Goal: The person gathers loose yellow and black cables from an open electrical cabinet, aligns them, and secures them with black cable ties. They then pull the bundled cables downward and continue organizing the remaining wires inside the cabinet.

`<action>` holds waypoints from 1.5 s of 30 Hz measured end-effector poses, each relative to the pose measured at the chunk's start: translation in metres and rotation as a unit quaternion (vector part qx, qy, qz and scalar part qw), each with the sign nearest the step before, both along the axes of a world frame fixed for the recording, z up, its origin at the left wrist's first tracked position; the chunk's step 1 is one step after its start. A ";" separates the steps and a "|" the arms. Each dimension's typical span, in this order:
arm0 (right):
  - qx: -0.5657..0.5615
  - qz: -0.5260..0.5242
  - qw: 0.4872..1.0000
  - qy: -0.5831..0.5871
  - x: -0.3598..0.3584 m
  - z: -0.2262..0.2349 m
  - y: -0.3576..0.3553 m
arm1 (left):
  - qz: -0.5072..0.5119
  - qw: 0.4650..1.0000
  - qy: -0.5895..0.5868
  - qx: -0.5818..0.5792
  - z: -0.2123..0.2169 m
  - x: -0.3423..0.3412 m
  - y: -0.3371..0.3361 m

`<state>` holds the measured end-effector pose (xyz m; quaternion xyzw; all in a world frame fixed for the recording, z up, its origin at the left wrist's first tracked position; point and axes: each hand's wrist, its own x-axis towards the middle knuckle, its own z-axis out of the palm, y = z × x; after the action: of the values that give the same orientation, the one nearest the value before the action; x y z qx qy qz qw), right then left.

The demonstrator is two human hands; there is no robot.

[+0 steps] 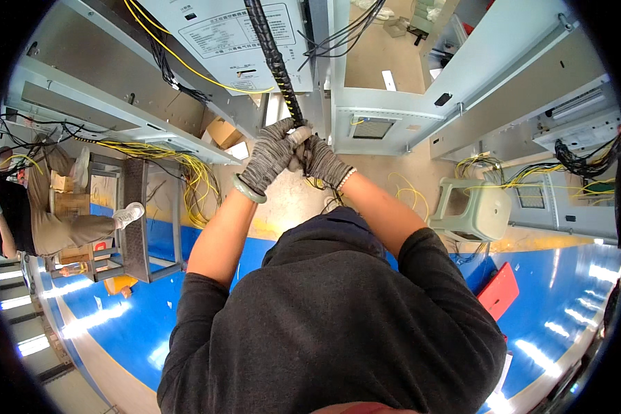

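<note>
A thick black-wrapped cable bundle (pixel 274 63), with yellow wires showing through, runs down from the top to my hands. My left hand (pixel 272 153), in a grey knit glove with a pale green bangle at the wrist, is closed around its lower end. Close beside it, my right hand (pixel 322 162), gloved alike with a beaded bracelet, is closed on the same bundle. The gloves touch and hide the exact finger grip. Loose black and yellow wire ends (pixel 317 183) hang just below the hands.
Grey metal cabinets (pixel 386 131) stand ahead and on both sides. Yellow wires (pixel 196 172) hang at left, near a metal step stand (pixel 134 221) and a seated co-worker (pixel 62 200). A pale plastic stool (pixel 472 210) and red panel (pixel 498 291) are at right; a cardboard box (pixel 223 132) lies ahead.
</note>
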<state>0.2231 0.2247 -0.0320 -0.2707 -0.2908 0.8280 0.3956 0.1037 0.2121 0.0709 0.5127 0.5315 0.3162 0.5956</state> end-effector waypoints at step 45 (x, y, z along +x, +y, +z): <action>0.213 0.015 0.971 -0.106 0.027 0.011 -0.041 | -0.024 0.841 0.264 0.471 -0.048 -0.025 -0.005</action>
<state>0.2502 0.1840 -0.0213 -0.2623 -0.5044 0.7197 0.3986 0.0785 0.2075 0.0233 0.8085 0.4428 0.3664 0.1264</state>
